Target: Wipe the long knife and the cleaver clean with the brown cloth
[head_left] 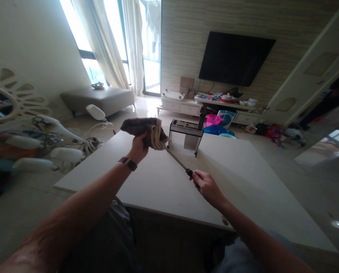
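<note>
My left hand [140, 148], with a dark watch on its wrist, grips a folded towel [142, 127], fuzzy dark brown with beige folded edges, held above the white table. In my right hand [205, 184] is the dark handle of a long, thin metal rod [177, 159], which looks like a sharpening steel. The rod slants up and left, and its far end meets the towel's lower right edge; whether the cloth wraps the tip is hidden. Just beyond stands a slotted knife rack [186, 127] with a dark upright piece at its right end.
The white table [229, 170] spreads under both hands; a small brownish item [225, 220] lies at its near edge. Lamp arms with white shades [67, 153] crowd the left side. Behind are a grey ottoman [98, 99], a pink basket [213, 120] and a cluttered TV cabinet [183, 108].
</note>
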`<state>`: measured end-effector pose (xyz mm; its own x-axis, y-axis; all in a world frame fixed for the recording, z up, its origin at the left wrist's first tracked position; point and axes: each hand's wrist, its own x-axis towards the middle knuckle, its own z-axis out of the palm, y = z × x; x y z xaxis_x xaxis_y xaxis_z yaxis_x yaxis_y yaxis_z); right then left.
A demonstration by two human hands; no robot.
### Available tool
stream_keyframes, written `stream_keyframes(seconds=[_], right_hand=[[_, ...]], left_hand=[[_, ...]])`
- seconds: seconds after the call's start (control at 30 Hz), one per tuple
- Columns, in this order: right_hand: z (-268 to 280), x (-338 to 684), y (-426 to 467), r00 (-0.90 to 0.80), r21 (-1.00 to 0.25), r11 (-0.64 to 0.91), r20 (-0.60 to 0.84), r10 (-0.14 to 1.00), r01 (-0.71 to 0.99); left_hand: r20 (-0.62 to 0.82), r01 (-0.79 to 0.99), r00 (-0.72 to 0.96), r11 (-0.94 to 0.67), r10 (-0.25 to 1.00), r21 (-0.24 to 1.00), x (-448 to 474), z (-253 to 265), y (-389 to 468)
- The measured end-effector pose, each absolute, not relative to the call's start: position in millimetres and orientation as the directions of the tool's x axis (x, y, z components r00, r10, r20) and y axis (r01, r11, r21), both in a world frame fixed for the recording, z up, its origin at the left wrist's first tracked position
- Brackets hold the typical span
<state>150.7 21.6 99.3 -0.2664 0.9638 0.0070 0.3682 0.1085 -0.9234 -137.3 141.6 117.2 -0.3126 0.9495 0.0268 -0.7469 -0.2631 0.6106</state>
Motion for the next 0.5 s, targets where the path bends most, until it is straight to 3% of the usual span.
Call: stream_keyframes(seconds=[0.2,0.5], right_hand=[[105.3,155.5,20.8,-0.197,-0.988,-0.092,-0.115,0.974,0.122],[111.5,149.2,20.3,-0.162,-0.987,-0.157,-0.149,0.976,-0.043]], left_hand=[[0.025,-0.808,-0.147,-0.135,0.989,0.573,-136.1,118.4,127.9],[0.011,-0.754,0.237,0.176,0.971,0.633,-95.3,110.6,99.4]])
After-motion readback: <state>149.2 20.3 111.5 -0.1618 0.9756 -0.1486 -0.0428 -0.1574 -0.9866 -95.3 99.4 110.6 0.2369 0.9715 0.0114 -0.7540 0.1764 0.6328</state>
